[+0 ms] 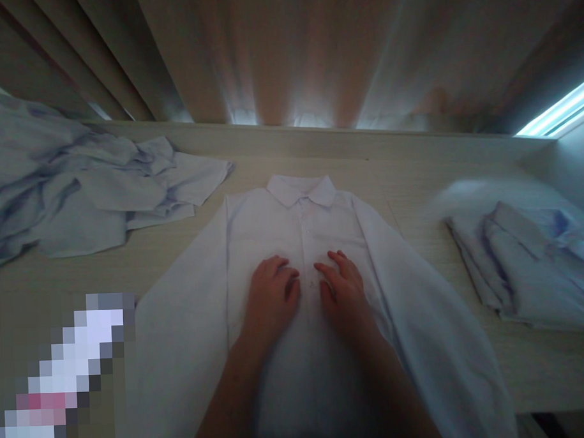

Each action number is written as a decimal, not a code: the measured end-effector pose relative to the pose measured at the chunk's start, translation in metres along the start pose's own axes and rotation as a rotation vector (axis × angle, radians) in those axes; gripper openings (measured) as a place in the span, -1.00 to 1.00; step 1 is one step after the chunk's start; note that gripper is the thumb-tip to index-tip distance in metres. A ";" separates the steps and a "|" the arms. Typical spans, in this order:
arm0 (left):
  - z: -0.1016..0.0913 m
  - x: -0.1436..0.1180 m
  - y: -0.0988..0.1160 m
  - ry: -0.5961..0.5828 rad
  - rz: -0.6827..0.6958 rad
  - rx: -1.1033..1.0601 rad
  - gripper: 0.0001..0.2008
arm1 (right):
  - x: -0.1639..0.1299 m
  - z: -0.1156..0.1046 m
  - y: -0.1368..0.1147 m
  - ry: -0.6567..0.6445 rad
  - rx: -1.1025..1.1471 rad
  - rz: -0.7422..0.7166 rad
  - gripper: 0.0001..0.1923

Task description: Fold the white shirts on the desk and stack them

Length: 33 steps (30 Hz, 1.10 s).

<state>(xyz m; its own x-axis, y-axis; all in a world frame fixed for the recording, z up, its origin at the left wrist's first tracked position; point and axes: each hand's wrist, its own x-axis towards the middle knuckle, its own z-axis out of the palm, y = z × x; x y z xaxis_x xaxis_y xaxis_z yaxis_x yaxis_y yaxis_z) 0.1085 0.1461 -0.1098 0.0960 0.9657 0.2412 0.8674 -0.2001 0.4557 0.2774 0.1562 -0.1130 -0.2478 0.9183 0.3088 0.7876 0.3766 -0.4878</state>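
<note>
A white long-sleeved shirt (282, 219) lies spread flat on the pale wooden table (414, 163), collar away from me, front side up, both sleeves angled outward. My left hand (272, 296) rests palm down on the shirt's chest, just left of the button line. My right hand (342, 291) lies flat just right of it, fingers slightly spread. The two hands almost touch at the middle. Neither hand holds anything.
A crumpled heap of pale blue garments (65, 188) lies at the left. A stack of folded light shirts (528, 262) sits at the right. Curtains (286, 53) hang behind the table. A blurred patch (62, 374) covers the lower left corner.
</note>
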 end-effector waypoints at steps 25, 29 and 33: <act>0.006 -0.003 -0.007 0.009 -0.053 0.177 -0.62 | 0.001 -0.001 0.002 -0.005 0.032 0.015 -0.62; 0.005 -0.003 -0.005 0.004 -0.072 0.153 -0.60 | 0.001 0.001 0.004 -0.071 -0.013 -0.013 -0.61; 0.006 -0.004 -0.005 0.076 -0.049 0.125 -0.52 | 0.001 0.004 0.007 -0.069 -0.007 -0.019 -0.60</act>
<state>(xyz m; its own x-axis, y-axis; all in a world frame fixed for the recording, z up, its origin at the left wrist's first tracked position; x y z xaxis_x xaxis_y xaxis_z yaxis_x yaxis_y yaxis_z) 0.1071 0.1442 -0.1183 0.0191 0.9576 0.2873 0.9246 -0.1262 0.3593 0.2806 0.1600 -0.1190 -0.3013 0.9171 0.2610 0.7862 0.3938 -0.4763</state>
